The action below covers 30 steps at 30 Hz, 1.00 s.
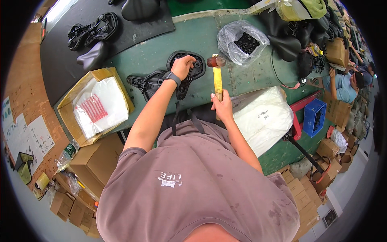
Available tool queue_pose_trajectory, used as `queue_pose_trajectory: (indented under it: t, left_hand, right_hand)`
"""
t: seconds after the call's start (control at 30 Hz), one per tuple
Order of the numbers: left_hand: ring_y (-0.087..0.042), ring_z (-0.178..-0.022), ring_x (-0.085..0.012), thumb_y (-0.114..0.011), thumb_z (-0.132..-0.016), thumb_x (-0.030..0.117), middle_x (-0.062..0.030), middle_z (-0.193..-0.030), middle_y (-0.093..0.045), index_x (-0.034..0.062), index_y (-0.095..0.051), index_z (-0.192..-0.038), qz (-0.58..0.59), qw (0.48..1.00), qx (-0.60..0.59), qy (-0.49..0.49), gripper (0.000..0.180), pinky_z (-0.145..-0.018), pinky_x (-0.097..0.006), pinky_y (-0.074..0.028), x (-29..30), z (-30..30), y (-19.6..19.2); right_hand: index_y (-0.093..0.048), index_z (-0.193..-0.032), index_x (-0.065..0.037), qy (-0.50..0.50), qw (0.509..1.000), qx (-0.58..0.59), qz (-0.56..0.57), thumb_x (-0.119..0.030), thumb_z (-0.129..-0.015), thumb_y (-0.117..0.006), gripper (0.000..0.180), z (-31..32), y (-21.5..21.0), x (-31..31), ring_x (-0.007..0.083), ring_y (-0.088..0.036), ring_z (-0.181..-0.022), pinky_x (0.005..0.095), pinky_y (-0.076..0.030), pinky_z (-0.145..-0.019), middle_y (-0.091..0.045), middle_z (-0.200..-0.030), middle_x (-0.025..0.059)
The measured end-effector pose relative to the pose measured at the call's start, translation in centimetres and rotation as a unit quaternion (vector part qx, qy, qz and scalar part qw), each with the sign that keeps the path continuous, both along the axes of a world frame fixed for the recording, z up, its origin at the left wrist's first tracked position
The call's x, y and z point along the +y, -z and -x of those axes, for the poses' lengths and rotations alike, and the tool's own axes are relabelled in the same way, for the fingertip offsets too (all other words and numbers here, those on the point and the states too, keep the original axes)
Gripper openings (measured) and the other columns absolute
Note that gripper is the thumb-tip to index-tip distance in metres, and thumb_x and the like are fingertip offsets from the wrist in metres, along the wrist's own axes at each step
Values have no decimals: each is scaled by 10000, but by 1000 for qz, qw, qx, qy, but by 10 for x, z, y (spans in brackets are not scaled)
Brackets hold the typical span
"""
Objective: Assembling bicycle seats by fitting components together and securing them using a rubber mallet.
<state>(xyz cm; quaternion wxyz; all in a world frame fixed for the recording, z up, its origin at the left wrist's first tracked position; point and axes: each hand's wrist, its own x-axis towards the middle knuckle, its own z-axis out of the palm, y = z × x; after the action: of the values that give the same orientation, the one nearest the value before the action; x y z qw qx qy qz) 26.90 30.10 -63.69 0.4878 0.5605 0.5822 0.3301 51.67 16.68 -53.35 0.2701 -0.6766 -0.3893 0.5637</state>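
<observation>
The black saddle base (183,74) is pinned to the green worktop (201,36) by the left hand (183,64), steadying it; the mallet (217,76) is clasped by the right hand (222,105), head beside it.

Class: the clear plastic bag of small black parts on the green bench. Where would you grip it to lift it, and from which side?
Grip the clear plastic bag by its loose, crumpled upper film, probably coming from above. The black parts sit low in the middle, so the gathered film should close over them. The mallet lies to its left, so that side is crowded.
</observation>
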Motion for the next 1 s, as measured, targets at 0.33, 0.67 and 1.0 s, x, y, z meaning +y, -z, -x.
queue_pose_trajectory:
  t: [0.33,0.67,1.0]
  left_hand:
    - [-751,-1271,-360,-644,-1129,238,-298,-1349,-763,-30,-649,-1514,40,992,-39,-116,469,-1089,-418,-550,-22,3,-8]
    - [-798,-997,-336,-712,-1079,192,-223,-1115,-815,19,-542,-1617,34,997,23,60,591,-892,-415,-595,-11,-14,-26]
    - [-793,-794,-197,-845,-995,161,-139,-866,-836,11,-660,-946,75,996,-38,-25,243,-730,-336,-594,-3,-22,-15]
  right_hand:
    - [-619,-1301,13,18,1000,-23,1,-268,-1073,-783,398,-4,4,3,114,-611,-546,302,-508,-514,-646,-783,33]
    - [-640,-1281,22,2,998,-57,8,-292,-1039,-821,435,-7,9,6,132,-651,-561,331,-533,-554,-690,-776,48]
    - [-644,-1275,26,1,999,-34,7,-269,-1037,-823,419,-3,2,3,124,-664,-580,322,-532,-570,-696,-779,46]
